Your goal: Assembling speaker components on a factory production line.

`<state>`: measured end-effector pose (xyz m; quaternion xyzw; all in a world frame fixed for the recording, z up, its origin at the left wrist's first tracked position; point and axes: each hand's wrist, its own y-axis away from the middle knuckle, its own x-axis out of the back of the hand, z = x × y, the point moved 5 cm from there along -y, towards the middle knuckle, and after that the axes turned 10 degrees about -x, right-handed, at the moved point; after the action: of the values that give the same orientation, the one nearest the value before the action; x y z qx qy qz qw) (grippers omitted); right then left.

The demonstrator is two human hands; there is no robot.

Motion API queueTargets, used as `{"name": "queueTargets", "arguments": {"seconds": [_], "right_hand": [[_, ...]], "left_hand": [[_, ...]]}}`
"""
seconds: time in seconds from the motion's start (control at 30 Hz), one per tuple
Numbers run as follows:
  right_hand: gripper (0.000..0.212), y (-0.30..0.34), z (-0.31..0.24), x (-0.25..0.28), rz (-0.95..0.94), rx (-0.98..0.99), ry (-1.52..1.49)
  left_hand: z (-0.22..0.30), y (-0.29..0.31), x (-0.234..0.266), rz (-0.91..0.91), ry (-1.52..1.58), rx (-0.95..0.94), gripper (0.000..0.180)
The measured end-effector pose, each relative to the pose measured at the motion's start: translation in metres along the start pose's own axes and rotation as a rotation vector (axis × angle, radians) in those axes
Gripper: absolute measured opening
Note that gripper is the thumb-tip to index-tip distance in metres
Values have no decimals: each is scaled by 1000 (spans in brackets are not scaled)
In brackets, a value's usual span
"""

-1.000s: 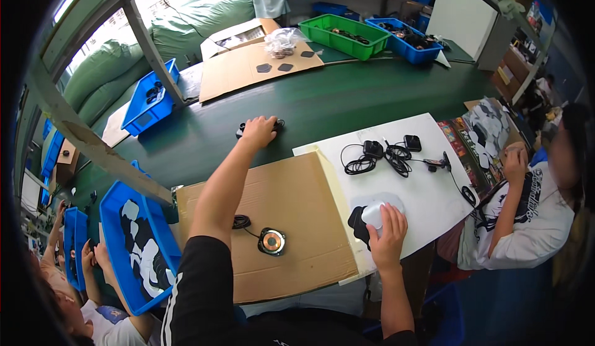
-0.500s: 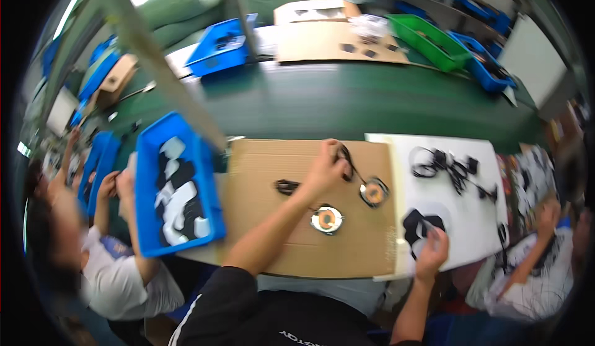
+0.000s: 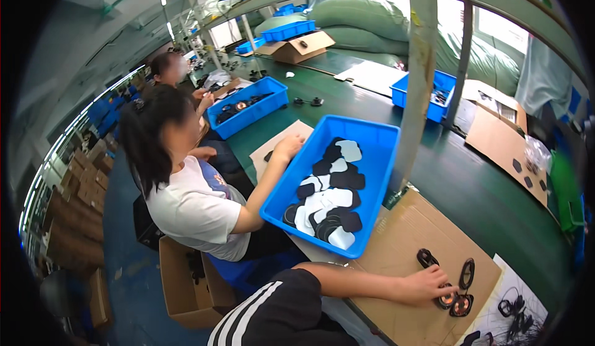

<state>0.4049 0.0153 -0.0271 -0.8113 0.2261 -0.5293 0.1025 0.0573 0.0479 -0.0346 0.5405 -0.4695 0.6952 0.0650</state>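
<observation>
My left hand [image 3: 426, 286] reaches across the brown cardboard sheet [image 3: 409, 231], fingers apart, its fingertips at a round disc with a copper-coloured coil [image 3: 447, 299]. Part of that disc is hidden under the fingers. Right beside it lies a second coil disc [image 3: 461, 305], with a bundled black cable [image 3: 467, 273] just beyond. Another black cable bundle [image 3: 427, 258] rests close to the back of my hand. My right hand is out of the picture.
A blue bin [image 3: 381, 179] of black and white pads stands left of the cardboard, by a metal post [image 3: 420, 86]. A co-worker [image 3: 192, 203] sits close on the left. Black cables [image 3: 517, 309] lie on a white sheet at the lower right.
The view has swung to the left. My left hand has let go of the black cable and come to one of the coil discs. My right hand has left the view.
</observation>
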Motion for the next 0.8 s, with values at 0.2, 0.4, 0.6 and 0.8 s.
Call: {"name": "queueTargets", "arguments": {"seconds": [0.2, 0.4, 0.6, 0.8], "right_hand": [[23, -17, -49, -17, 429, 666, -558], [17, 0, -167, 13, 21, 721, -412], [44, 3, -249, -35, 49, 1118, -340], [49, -12, -253, -51, -352, 703, -562]], "left_hand": [[-1, -4, -8, -197, 309, 125, 58], [-5, -11, 37, 416, 493, 223, 43], [-21, 0, 17, 306, 1729, 690, 16], [-32, 5, 31, 409, 1625, 679, 3]]}}
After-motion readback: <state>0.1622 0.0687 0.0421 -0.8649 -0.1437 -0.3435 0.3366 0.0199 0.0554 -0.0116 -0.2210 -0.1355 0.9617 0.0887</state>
